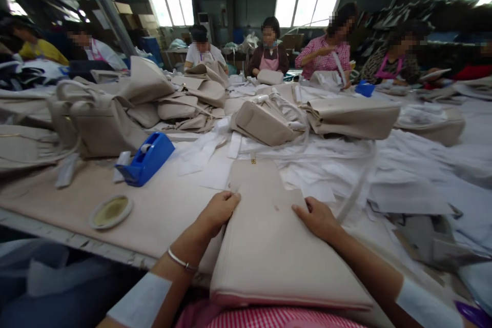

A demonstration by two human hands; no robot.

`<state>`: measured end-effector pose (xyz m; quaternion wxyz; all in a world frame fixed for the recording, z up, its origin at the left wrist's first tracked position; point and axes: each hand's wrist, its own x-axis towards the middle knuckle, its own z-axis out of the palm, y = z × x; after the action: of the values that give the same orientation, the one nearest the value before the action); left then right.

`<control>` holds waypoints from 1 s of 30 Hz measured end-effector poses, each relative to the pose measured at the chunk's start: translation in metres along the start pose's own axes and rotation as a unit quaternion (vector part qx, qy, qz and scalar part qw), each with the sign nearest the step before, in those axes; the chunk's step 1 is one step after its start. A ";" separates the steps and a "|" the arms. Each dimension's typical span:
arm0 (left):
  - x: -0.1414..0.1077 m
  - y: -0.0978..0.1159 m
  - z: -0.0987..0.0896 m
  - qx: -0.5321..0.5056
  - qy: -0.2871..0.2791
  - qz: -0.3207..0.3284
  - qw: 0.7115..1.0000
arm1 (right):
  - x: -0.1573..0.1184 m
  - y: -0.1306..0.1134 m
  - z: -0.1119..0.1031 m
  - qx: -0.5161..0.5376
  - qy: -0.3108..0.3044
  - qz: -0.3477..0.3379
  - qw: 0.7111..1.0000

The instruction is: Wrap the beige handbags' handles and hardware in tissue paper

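Note:
A beige handbag (280,246) lies in front of me, its near edge against my pink clothing. A flap with a small gold-coloured fitting points away from me at its far end. My left hand (221,209) grips the bag's left edge near the flap, fingers closed with the thumb on top. On the opposite edge, my right hand (315,218) holds the bag with its fingers curled, thumb side up. The fingertips of both hands are partly hidden by the bag's edges.
Left of the bag stand a blue tape dispenser (148,159) and a round dish (111,211) with yellowish content. Beige bags (265,120) are piled across the table. White paper sheets (415,169) cover the right side. Several co-workers (269,54) sit along the far side.

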<state>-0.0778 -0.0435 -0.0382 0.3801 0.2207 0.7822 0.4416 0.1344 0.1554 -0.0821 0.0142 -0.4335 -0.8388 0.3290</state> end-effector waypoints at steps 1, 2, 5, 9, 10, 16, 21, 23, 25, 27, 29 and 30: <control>-0.006 -0.001 -0.003 -0.056 -0.034 -0.016 0.998 | 0.000 0.001 -0.003 -0.010 0.017 -0.014 1.000; -0.012 -0.003 -0.004 -0.118 -0.064 -0.033 0.990 | 0.000 0.000 -0.006 -0.021 0.040 -0.041 0.998; -0.022 -0.010 -0.003 -0.238 -0.078 -0.070 0.966 | 0.011 -0.020 -0.018 -0.058 0.093 -0.186 0.977; -0.021 -0.013 0.002 -0.130 0.000 -0.030 0.991 | 0.033 -0.091 -0.015 -0.083 0.026 -0.309 0.947; -0.019 -0.013 0.003 -0.085 0.014 -0.007 0.996 | 0.038 -0.110 -0.010 -0.087 -0.003 -0.312 0.946; -0.022 -0.011 -0.003 0.075 0.067 0.135 0.986 | 0.067 -0.177 0.014 -0.104 -0.232 -0.307 0.917; -0.030 -0.014 -0.004 0.139 0.072 0.159 0.975 | 0.093 -0.176 0.001 -0.043 -0.443 -0.292 0.847; -0.034 -0.015 0.000 0.188 0.086 0.169 0.964 | 0.097 -0.179 -0.003 -0.057 -0.464 -0.299 0.832; -0.037 -0.015 0.005 0.235 0.099 0.182 0.950 | 0.096 -0.185 -0.005 -0.096 -0.466 -0.317 0.821; -0.041 -0.016 0.009 0.268 0.104 0.198 0.937 | 0.092 -0.192 -0.004 -0.149 -0.454 -0.324 0.817; -0.041 -0.017 0.008 0.275 0.104 0.205 0.933 | 0.087 -0.196 -0.001 -0.191 -0.421 -0.327 0.824; -0.040 -0.018 0.005 0.263 0.106 0.203 0.937 | 0.085 -0.197 0.001 -0.201 -0.395 -0.342 0.828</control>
<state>-0.0498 -0.0773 -0.0398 0.1255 0.4183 0.8449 0.3088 -0.0598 0.1372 0.0059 -0.2945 0.0550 -0.9150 0.2703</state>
